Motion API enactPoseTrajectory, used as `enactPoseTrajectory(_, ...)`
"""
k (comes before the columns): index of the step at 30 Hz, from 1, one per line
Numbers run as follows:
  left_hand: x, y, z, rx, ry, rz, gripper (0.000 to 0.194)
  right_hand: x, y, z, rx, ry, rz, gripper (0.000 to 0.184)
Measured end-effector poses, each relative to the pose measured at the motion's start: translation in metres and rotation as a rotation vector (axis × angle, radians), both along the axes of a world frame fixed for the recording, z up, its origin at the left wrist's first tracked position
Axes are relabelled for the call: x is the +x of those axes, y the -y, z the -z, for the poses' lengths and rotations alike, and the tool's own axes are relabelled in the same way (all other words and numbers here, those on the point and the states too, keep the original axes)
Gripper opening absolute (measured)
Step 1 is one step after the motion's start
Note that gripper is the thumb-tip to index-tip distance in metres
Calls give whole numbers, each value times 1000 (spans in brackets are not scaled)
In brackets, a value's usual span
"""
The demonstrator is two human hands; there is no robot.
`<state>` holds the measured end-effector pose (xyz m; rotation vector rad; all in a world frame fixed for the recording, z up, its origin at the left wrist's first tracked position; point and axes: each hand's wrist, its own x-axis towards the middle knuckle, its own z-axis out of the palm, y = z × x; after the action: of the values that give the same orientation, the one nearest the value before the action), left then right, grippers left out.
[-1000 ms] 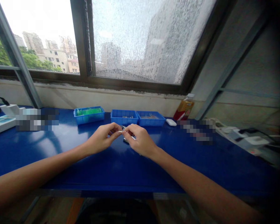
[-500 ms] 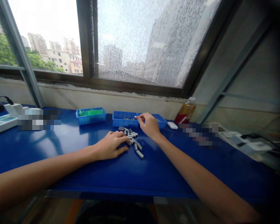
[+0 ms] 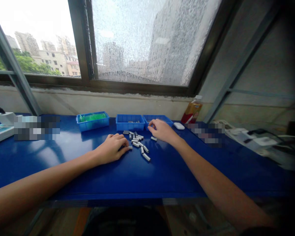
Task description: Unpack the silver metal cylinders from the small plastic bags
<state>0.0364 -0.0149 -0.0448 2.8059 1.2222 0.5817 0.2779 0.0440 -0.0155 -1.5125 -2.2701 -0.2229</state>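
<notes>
Several short silvery metal cylinders lie in a loose pile on the blue table, between my hands. At the pile's left side, my left hand has its thumb and fingers closed on one metal cylinder, whose end sticks out. My right hand hovers in front of the right blue bin, fingers curved and apart, with nothing seen in them. Just below it, a single metal cylinder lies apart from the pile. The middle blue bin holds a few small metal pieces.
A blue bin with green contents stands to the left. A white case and a bottle are at the back right. Power strips lie at the far left, with cables and white plugs at the far right.
My right hand has moved right from above the middle bin, and the small metal piece in its fingers is gone. My left hand has drawn back slightly, with a cylinder showing at its fingertips.
</notes>
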Motion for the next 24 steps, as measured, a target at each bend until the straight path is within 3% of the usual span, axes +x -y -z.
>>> enactPoseTrajectory(4,-3,-2,0,-17,3,-6,18,15,11,-5,-329,160,-7,16)
enactPoseTrajectory(7,-4,-3,0,-21,13,-4,17,10,17,-4,-404,188,8,6)
enactPoseTrajectory(10,-4,-3,0,-20,16,-7,17,-4,12,-8,-309,168,-108,9)
enactPoseTrajectory(12,-4,-2,0,-22,19,-4,18,-15,0,-15,-125,99,-184,12)
enactPoseTrajectory(14,-4,-2,-1,-25,23,-2,18,-25,-14,-21,71,16,-150,19)
enactPoseTrajectory(16,-4,-2,-1,-28,27,-3,17,-32,-27,-24,153,-12,-77,27)
enactPoseTrajectory(19,-4,-3,0,-36,44,13,16,-35,-36,-15,125,46,-54,34)
enactPoseTrajectory(24,-7,-9,3,-41,83,34,13,-28,-26,5,29,183,-84,36)
